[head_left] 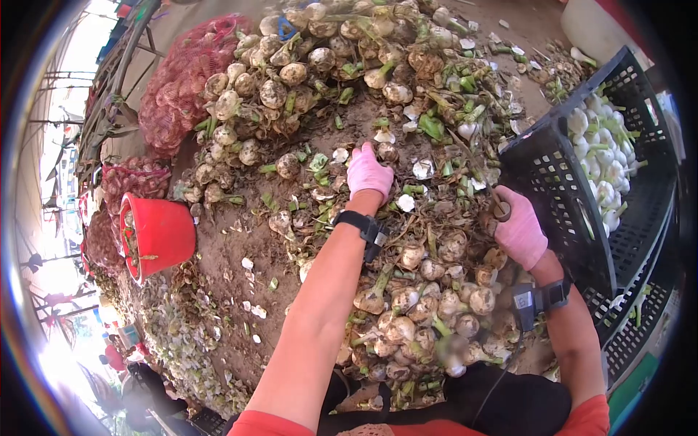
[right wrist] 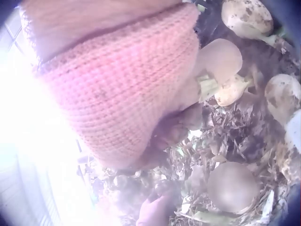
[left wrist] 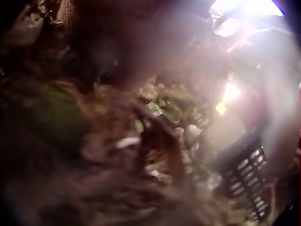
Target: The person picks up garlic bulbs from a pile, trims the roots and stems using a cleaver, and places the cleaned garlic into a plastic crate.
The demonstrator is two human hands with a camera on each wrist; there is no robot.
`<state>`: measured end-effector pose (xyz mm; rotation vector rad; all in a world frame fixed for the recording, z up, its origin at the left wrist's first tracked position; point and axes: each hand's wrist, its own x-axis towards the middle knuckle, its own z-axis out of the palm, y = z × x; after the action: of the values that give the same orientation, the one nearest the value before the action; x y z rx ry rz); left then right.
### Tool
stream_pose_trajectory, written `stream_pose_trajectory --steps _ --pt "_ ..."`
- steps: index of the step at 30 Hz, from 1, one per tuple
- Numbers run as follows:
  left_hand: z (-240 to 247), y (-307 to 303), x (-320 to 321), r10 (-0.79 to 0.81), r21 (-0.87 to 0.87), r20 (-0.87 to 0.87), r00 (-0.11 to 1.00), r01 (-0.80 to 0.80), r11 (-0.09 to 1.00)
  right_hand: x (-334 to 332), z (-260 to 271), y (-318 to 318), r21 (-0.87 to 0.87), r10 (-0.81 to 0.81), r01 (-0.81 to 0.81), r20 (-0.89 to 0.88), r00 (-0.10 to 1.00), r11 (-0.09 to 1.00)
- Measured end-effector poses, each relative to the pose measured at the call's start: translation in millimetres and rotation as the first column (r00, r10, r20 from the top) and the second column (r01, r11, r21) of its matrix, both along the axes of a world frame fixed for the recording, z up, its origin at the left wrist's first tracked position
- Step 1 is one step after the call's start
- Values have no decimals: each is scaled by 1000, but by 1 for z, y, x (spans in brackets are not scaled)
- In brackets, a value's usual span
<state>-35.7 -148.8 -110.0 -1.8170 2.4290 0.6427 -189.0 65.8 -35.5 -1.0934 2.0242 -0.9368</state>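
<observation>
A heap of dirty bulbs with green stalks lies on the earth in front of me. My left hand, in a pink glove, reaches down onto the heap beside a bulb; its fingertips are hidden. My right hand, also in a pink glove, grips the round brown handle of a tool next to the black crate. In the right wrist view the knitted glove fills the left side, with bulbs and dry husks below it. The left wrist view is blurred.
The black crate holds cleaned white bulbs at the right. More dirty bulbs are piled at the far side. A red bucket lies at the left, with red mesh sacks behind it. Peelings cover the ground.
</observation>
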Motion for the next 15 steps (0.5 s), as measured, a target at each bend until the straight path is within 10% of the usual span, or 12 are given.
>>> stream_pose_trajectory --steps 6,10,12,15 --pt "34 50 25 209 423 -761 615 225 878 8 13 -4 82 22 -16 -73 997 997" --pt "93 86 33 218 499 -738 639 299 813 27 38 -13 44 176 -171 -158 972 984" --pt "102 112 33 888 833 -458 29 363 418 33 43 -14 42 217 -213 -210 953 976" --pt "89 121 42 885 716 -465 -29 574 396 41 53 -11 38 298 -301 -296 907 953"
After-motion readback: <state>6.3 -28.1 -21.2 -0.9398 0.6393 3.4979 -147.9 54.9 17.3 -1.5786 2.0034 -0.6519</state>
